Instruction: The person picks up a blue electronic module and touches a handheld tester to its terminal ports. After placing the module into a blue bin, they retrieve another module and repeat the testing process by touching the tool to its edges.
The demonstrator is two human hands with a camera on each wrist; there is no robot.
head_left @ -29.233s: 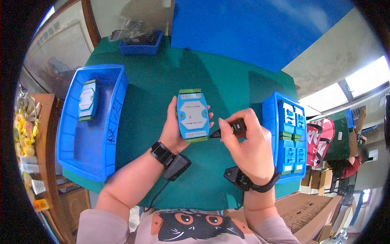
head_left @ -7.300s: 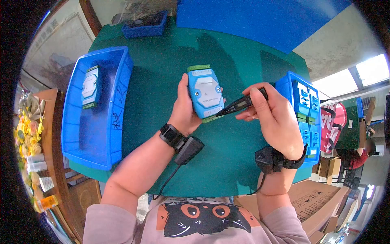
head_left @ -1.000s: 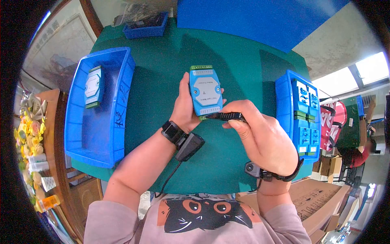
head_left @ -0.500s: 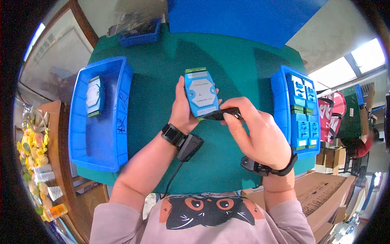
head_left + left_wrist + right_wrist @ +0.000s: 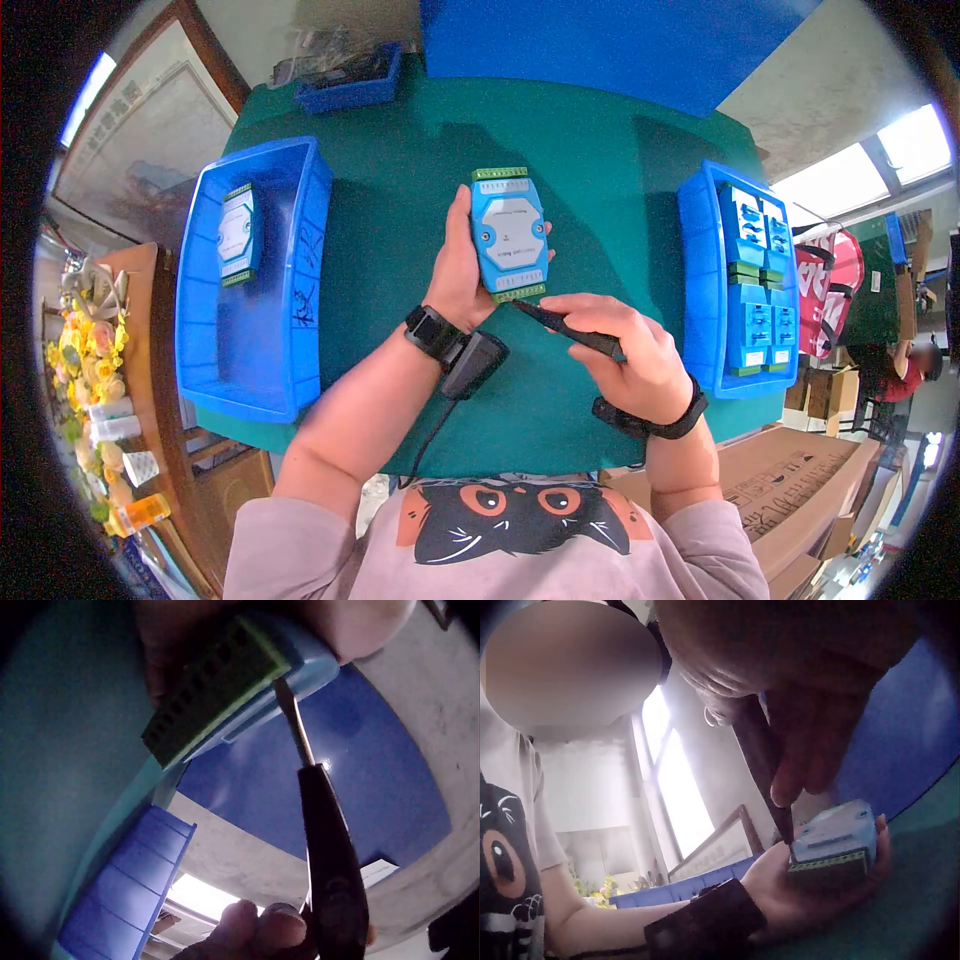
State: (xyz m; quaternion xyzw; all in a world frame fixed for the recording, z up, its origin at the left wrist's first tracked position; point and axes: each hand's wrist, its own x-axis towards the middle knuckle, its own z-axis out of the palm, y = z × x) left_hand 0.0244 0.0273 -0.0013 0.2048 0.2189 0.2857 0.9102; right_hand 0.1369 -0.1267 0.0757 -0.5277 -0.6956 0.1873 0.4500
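My left hand (image 5: 460, 275) holds a blue and white electronic module (image 5: 512, 238) from below and its left side, label up. Green terminal blocks run along its far and near ends. My right hand (image 5: 645, 365) grips a black-handled screwdriver (image 5: 575, 330). In the left wrist view, the flat metal tip of the screwdriver (image 5: 330, 847) is right at one end of the near green terminal block (image 5: 217, 694). The right wrist view has the screwdriver coming down from above onto the same corner of the module (image 5: 832, 838).
At left stands a blue bin (image 5: 245, 370) with one similar module (image 5: 236, 235) inside. A second blue bin (image 5: 700, 290) at right holds several modules. Farther back on the green table (image 5: 400, 200) is a small blue tray (image 5: 350, 93). Cardboard boxes (image 5: 790, 480) lie at the lower right.
The screwdriver has swung from lying nearly crosswise to slanting up toward the module, its handle lower. My right hand has dropped nearer my body, uncovering the near terminal block. The left hand keeps its hold.
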